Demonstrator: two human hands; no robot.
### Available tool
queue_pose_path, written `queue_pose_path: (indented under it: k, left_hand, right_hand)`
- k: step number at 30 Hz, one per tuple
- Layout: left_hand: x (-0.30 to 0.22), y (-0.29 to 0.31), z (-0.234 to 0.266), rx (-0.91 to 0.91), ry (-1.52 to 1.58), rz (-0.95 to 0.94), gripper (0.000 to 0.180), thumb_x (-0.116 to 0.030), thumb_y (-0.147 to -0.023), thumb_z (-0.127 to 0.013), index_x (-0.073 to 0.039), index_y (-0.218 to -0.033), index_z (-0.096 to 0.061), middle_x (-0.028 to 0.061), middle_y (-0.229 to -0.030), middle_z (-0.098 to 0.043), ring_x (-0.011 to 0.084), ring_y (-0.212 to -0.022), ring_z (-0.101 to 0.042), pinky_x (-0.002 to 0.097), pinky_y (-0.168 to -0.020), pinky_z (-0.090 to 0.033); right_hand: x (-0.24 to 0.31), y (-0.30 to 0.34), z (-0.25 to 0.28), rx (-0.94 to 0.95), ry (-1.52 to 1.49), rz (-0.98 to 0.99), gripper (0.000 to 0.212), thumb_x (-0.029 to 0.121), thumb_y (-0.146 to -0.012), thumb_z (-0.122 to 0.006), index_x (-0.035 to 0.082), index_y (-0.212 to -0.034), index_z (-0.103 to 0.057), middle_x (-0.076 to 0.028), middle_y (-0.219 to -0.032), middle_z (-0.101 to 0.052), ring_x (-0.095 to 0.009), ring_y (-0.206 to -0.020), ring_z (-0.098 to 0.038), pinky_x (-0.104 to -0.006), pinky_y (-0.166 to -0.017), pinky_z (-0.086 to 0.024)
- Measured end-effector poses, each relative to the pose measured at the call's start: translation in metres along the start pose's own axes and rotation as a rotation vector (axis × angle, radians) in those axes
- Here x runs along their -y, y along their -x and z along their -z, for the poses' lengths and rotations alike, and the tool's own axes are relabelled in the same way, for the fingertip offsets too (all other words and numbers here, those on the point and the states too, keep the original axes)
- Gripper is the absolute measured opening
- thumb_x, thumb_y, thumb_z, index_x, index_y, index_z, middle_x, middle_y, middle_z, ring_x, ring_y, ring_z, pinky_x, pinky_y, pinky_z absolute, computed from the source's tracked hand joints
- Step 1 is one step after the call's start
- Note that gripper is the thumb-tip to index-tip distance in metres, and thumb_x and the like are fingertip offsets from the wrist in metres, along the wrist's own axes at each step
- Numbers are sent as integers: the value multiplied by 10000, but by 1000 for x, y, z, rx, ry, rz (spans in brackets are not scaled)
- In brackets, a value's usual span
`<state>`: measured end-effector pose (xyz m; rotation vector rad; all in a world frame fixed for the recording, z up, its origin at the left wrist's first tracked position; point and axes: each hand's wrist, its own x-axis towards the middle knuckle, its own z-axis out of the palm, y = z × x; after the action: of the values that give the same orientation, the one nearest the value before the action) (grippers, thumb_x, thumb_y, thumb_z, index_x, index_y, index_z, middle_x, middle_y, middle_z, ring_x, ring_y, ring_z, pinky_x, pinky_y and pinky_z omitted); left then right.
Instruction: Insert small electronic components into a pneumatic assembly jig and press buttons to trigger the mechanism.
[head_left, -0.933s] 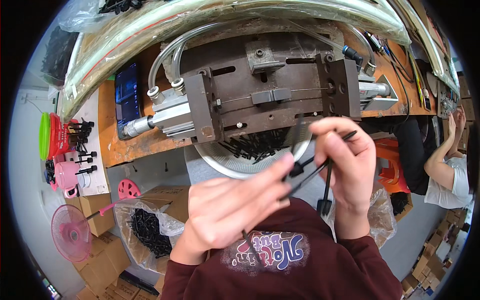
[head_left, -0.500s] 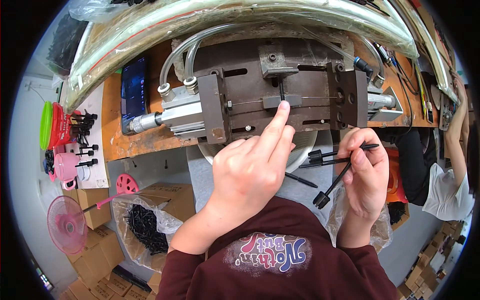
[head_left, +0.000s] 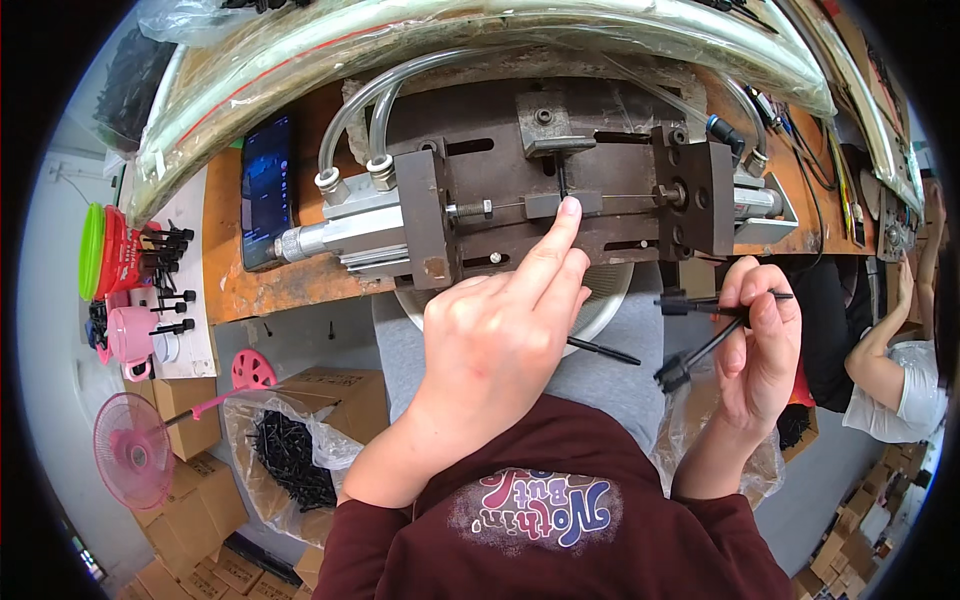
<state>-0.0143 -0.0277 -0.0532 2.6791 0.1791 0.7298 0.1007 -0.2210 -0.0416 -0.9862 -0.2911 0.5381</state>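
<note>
A maroon sweatshirt [head_left: 580, 445] with long sleeves [head_left: 362, 550] is worn, its chest printed with blue, pink and white lettering [head_left: 540, 510]; light grey trousers [head_left: 615, 375] are worn below.

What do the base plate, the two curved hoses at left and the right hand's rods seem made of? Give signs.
Base plate: probably metal, dull brown, scuffed, with machined-looking slots. Curved hoses: likely flexible plastic, smooth, translucent, bending without kinks. Black rods: plastic or coated metal; their dark, even finish leaves it open.

Left hand [head_left: 500, 325] obstructs the fixture [head_left: 620, 172] centrally; front right lies open.
</note>
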Motion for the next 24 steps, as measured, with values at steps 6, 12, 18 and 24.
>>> queue_pose_path:
  k: [6, 12, 18, 24]
  left_hand:
    - [-13, 13, 28, 53, 476, -114, 325, -175, -706, -790, -109, -1021, -747, 52, -998, -717, 151, -711, -690, 242, -557, -523]
    - [-10, 19, 37, 56, 558, -207, 263, -115, -689, -780, -113, -952, -763, 48, -974, -716, 109, -633, -642, 226, -514, -479]
    - [-8, 17, 15, -137, 256, -20, 249, -89, -676, -781, -68, -921, -740, 93, -1073, -705, 145, -616, -642, 236, -530, -484]
    - [-2, 10, -5, -57, -8, 15, 254, -96, -689, -768, -65, -933, -707, 47, -1164, -684, 157, -574, -624, 252, -505, -468]
  right_hand:
    - [-6, -2, -14, -29, 28, -35, 77, 8, -882, -622, -58, -897, -585, -176, -900, -599, -115, -456, -532, -190, -384, -443]
    - [-11, -1, -28, 34, -65, -96, 273, 38, -894, -629, -114, -1115, -584, -153, -908, -632, -124, -474, -560, -201, -407, -461]
    - [-12, 1, -20, -97, 219, 307, 174, -4, -868, -649, -56, -1031, -613, -192, -1046, -614, -122, -596, -560, -224, -536, -457]
    - [-7, 6, -27, -41, 246, 232, 162, -36, -849, -642, -65, -1007, -621, -218, -1086, -607, -184, -692, -625, -273, -620, -516]
